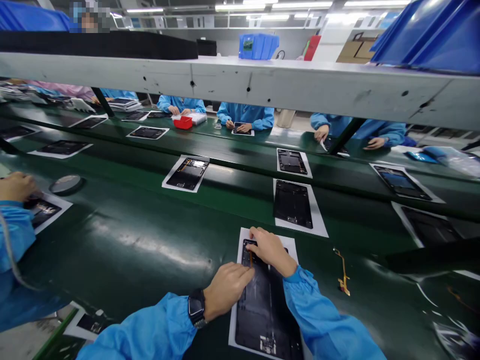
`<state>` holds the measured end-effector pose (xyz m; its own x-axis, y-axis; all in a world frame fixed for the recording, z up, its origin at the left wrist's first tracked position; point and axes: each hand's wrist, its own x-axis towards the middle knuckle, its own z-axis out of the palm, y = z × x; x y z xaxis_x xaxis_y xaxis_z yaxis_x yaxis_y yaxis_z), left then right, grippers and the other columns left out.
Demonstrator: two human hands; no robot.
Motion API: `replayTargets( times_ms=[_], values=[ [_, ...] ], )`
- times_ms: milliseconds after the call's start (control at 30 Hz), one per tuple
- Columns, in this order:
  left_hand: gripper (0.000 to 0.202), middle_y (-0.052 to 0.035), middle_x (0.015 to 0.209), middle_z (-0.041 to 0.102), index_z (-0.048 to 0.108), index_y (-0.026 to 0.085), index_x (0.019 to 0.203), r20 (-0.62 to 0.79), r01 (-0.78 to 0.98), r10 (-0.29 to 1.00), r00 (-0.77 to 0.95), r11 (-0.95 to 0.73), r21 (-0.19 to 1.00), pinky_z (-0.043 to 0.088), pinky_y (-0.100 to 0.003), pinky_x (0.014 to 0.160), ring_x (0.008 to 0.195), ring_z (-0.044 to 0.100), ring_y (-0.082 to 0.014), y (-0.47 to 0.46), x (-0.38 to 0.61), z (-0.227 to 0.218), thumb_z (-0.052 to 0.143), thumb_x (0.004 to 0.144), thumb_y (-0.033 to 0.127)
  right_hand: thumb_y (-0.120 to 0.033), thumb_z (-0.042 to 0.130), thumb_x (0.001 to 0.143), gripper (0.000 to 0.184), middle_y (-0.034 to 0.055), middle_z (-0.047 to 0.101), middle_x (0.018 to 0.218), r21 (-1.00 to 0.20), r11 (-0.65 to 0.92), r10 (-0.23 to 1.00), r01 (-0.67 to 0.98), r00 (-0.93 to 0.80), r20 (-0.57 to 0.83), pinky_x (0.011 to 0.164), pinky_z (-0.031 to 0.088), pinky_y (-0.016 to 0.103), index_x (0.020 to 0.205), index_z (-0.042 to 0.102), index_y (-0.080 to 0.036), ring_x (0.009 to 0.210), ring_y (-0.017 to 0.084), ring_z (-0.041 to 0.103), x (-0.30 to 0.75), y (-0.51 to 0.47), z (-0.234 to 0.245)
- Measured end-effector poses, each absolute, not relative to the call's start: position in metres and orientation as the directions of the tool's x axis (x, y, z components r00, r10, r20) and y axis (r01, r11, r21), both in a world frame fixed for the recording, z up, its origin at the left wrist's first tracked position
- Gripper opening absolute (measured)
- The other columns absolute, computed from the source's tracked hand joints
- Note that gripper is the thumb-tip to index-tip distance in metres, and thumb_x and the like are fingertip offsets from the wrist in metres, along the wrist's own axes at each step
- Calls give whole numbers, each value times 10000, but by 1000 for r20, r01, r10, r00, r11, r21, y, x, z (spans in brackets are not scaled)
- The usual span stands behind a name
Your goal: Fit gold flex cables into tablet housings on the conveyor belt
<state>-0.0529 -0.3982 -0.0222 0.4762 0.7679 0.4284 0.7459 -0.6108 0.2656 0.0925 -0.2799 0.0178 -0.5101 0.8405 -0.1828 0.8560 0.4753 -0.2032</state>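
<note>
The left hand is loosely curled, fingertips at an orange flex cable; whether it pinches it I cannot tell. The right hand is half-curled over the top of the black tablet housing, its grip hidden. A sideways pull there could crease or tear the cable. The housing lies on a white paper sheet on the green bench; if the sheet slid, the housing could shift under the fingers. A loose flex cable to the right could be snagged by the sleeve.
</note>
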Motion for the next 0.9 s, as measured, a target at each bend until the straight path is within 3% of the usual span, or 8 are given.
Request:
replayTargets(
  times_ms=[200, 367, 667, 900],
  values=[
    [257, -61, 897, 677, 614, 140, 1018, 448, 759, 775, 446, -593, 271, 497, -306, 665, 774, 628, -184, -399, -56, -19, 361, 1013, 183, -339, 652, 898, 204, 46, 594, 1018, -191, 479, 861, 857, -501, -87, 639, 348, 288, 1005, 558, -194, 863, 203, 624, 102, -281, 4],
    [239, -84, 1125, 678, 617, 121, 1052, 505, 735, 733, 455, -629, 252, 531, -324, 812, 1003, 633, -207, -401, -55, -25, 385, 1001, 146, -374, 715, 849, 252, 14, 590, 961, -284, 455, 865, 844, -495, -82, 623, 334, 276, 961, 556, -214, 835, 189, 616, 111, -275, -3],
    [271, -100, 1105, 699, 637, 102, 1056, 371, 724, 726, 579, -667, 177, 554, -327, 792, 1016, 639, -208, -402, -56, -27, 374, 1002, 140, -395, 723, 837, 278, 3, 594, 946, -337, 445, 867, 829, -493, -68, 602, 298, 281, 960, 540, -225, 811, 184, 605, 114, -273, -5],
    [290, -109, 1122, 692, 638, 83, 1067, 356, 712, 710, 607, -685, 152, 557, -335, 807, 1041, 631, -221, -402, -57, -23, 360, 1003, 137, -424, 731, 829, 311, 3, 599, 935, -340, 455, 862, 823, -503, -66, 595, 287, 282, 966, 536, -224, 802, 182, 605, 115, -272, -6]
  ],
)
